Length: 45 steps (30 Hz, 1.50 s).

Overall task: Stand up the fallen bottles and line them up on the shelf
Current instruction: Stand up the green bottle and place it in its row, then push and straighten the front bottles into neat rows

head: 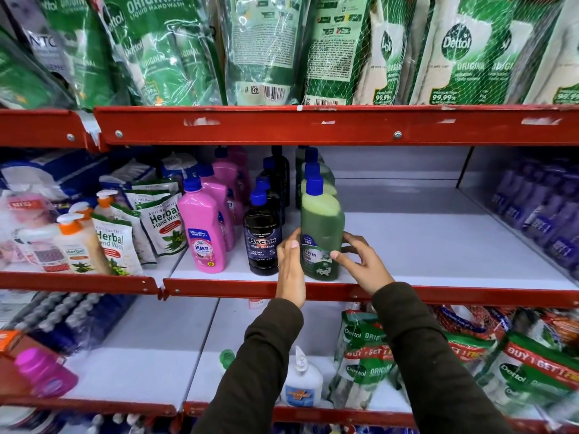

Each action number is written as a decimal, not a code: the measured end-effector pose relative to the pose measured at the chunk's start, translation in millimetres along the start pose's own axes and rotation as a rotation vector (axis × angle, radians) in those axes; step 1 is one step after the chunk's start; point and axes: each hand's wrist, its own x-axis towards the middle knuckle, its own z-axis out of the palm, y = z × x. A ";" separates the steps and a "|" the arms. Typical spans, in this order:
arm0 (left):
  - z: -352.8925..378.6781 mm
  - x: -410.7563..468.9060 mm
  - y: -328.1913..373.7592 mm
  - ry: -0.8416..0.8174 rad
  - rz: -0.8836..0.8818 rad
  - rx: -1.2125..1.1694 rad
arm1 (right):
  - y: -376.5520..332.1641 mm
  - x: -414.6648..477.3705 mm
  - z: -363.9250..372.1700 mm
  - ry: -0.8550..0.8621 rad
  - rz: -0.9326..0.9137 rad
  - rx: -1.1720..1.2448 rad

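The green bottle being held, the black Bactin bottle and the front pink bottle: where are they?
green bottle (321, 220), head view, upper body under the blue cap.
black Bactin bottle (261, 242), head view, front label.
pink bottle (202, 227), head view, middle of body.

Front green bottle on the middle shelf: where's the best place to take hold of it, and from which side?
Grip the green bottle low on its labelled body, palms on its two flanks from the open shelf front, as the left hand and right hand do now. It stands upright; the black bottle crowds its left.
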 end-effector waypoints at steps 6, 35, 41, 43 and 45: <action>-3.3 -2.6 3.1 -0.008 -0.014 -0.055 | -1.3 -2.8 3.3 0.060 0.027 0.032; -17.5 -37.3 34.1 -0.192 -0.068 -0.049 | -45.9 -52.5 32.5 0.149 0.018 0.398; -43.2 -37.4 21.7 0.257 0.234 0.008 | -50.4 -79.2 71.5 0.579 -0.276 0.254; -58.2 -28.8 19.8 0.374 0.233 -0.002 | -57.5 -79.8 97.5 0.445 -0.314 0.217; -71.7 -18.5 20.5 0.373 0.141 -0.034 | -60.7 -72.1 124.3 0.260 -0.243 0.221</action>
